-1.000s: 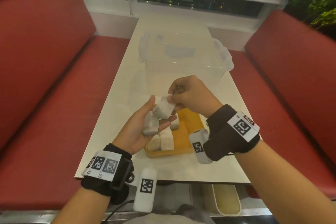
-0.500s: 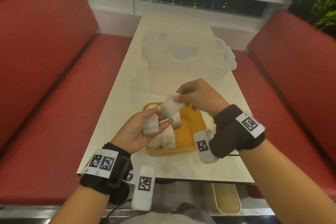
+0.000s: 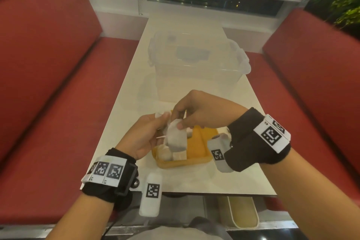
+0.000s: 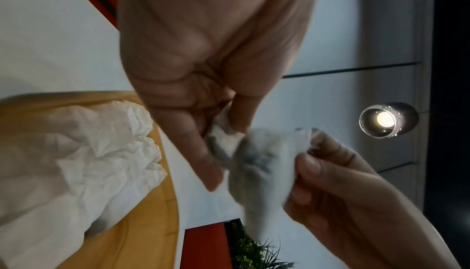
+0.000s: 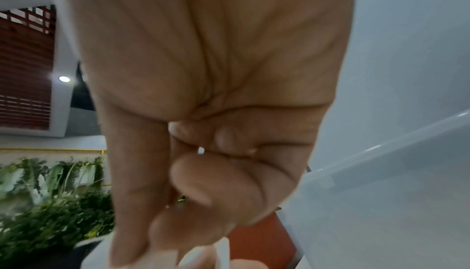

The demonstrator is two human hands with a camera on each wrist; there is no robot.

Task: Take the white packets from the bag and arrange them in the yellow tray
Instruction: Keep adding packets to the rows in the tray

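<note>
White paper fills both hands: the right hand [image 3: 196,111] pinches a packet [image 3: 176,138] by its top, and the left hand [image 3: 145,136] pinches a second packet [image 4: 223,132] (mostly hidden by its fingers). Both hang just above the tray [image 3: 200,142], whose near end holds more packets [image 3: 178,155] partly covered by the held one. No bag can be made out; a clear bin [image 3: 194,68] stands beyond on the table [image 3: 194,179].

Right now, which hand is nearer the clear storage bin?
Right. The right hand hovers over the table just in front of the clear storage bin, pinching a white packet. The left hand sits lower, beside the yellow tray.
</note>
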